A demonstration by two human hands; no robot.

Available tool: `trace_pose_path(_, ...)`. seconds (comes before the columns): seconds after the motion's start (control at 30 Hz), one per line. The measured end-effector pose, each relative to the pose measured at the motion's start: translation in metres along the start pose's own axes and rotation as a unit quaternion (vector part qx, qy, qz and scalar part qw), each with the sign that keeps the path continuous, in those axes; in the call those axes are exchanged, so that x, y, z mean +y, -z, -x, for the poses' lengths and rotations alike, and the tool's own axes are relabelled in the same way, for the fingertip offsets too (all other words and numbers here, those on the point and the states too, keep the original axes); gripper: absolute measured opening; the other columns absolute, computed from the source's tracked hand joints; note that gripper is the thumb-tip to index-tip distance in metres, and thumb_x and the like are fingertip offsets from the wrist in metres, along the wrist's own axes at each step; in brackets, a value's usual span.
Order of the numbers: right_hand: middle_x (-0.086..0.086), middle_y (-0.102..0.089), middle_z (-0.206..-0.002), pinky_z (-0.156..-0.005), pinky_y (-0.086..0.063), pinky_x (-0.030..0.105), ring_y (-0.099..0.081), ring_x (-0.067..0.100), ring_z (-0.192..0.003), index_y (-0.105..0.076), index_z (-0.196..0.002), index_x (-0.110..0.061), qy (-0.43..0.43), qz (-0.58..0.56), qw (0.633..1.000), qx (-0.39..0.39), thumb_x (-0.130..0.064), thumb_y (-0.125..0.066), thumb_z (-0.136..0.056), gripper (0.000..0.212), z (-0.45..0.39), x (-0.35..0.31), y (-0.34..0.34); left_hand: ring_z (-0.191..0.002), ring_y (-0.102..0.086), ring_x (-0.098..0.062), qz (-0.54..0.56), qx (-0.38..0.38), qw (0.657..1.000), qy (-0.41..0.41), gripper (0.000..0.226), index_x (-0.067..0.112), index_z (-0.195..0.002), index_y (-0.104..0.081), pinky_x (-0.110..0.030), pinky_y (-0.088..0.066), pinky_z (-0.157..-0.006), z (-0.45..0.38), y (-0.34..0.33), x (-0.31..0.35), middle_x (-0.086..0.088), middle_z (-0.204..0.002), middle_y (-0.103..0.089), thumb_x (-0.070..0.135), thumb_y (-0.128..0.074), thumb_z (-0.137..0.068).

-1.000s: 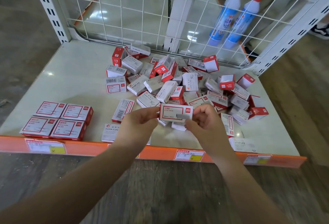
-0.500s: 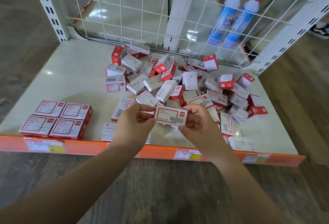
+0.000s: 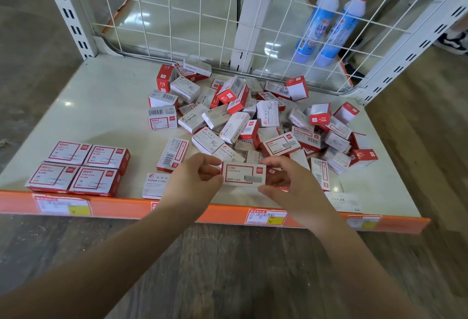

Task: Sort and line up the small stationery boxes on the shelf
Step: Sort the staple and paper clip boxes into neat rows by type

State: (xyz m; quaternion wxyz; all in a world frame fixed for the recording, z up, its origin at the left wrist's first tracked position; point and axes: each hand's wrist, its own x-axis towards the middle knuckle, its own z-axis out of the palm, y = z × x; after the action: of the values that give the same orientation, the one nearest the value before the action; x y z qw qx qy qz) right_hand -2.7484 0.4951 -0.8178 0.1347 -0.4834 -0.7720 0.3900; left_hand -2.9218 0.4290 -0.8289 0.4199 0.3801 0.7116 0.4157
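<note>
1. Stationery boxes: one red-and-white box point(image 3: 243, 174) is held up at lower centre of frame, label facing the camera, just above the front edge of the shelf point(image 3: 101, 105)
2. Left hand point(image 3: 192, 182) pinches the box's left end, thumb and fingers curled round it; right hand point(image 3: 286, 182) pinches the right end, thumb under, fingers on top; neither hand is spread wide, both have hold of the same box
3. Loose pile of boxes point(image 3: 243, 116) fills centre to right of frame, jumbled, some on end, some flat, staples and paper clips mixed
4. Sorted block of four boxes point(image 3: 78, 166) sits at lower left, two by two, touching, squared to the orange shelf lip point(image 3: 177, 211)
5. One white paper clips box point(image 3: 155, 184) lies flat just left of the left hand, near the lip; a white staples box point(image 3: 342, 201) lies at lower right
6. Two blue bottles point(image 3: 329, 22) stand behind the wire mesh, upper right, not part of the job
7. Step, as I judge it: checking the label to decide the box's kind, sorting barely started, most boxes still in the pile
8. Next move likely calls for setting it flat, label up, edges square, beside matching boxes; if its kind differs from the lower-left block, start a new row well apart from it
</note>
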Motion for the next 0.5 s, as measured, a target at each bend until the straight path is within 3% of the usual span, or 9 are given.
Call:
trace_pose_path(0.13,-0.025,-0.052,-0.094,-0.068,-0.048,0.009,-0.057,-0.003,-0.082,-0.045,-0.106,-0.036,-0.057,0.024,0.997,-0.047,-0.017,-0.070,-0.082,0.039,0.009,0.005,0.012,-0.086,-0.056,-0.005,-0.075,-0.012,0.997,-0.031,0.019,0.026,-0.098,-0.054,-0.008,-0.042,-0.063,0.003,-0.003,0.001,0.015,-0.089,-0.057,0.010,-0.055,-0.089)
trace_pose_path(0.23,-0.023,-0.049,-0.100,-0.058,-0.044,0.007,-0.055,-0.005,-0.079,-0.045,-0.110,-0.037,-0.080,0.068,0.993,-0.058,-0.022,-0.068,-0.083,0.039,0.013,0.010,0.013,-0.093,-0.055,-0.005,-0.130,-0.035,0.989,-0.058,0.020,0.029,-0.100,-0.053,-0.014,-0.045,-0.076,0.007,-0.008,0.004,0.014,-0.095,-0.057,0.011,-0.054,-0.090)
trace_pose_path(0.33,-0.017,-0.048,-0.113,-0.061,-0.043,0.006,-0.054,-0.001,-0.086,-0.048,-0.120,-0.031,-0.077,0.098,0.991,-0.053,-0.024,-0.066,-0.084,0.041,0.013,0.015,0.010,-0.097,-0.053,-0.005,-0.173,-0.056,0.981,-0.069,0.023,0.024,-0.111,-0.057,-0.019,-0.046,-0.083,0.011,-0.013,0.006,0.009,-0.108,-0.059,0.014,-0.053,-0.091)
trace_pose_path(0.5,-0.011,-0.048,-0.120,-0.065,-0.041,0.006,-0.051,-0.001,-0.088,-0.049,-0.126,-0.028,-0.067,0.128,0.988,-0.050,-0.024,-0.064,-0.086,0.043,0.008,0.020,0.007,-0.111,-0.049,-0.010,-0.279,-0.097,0.951,-0.086,0.032,0.025,-0.126,-0.052,-0.018,-0.046,-0.080,0.015,-0.017,0.009,0.007,-0.126,-0.052,0.023,-0.048,-0.094)
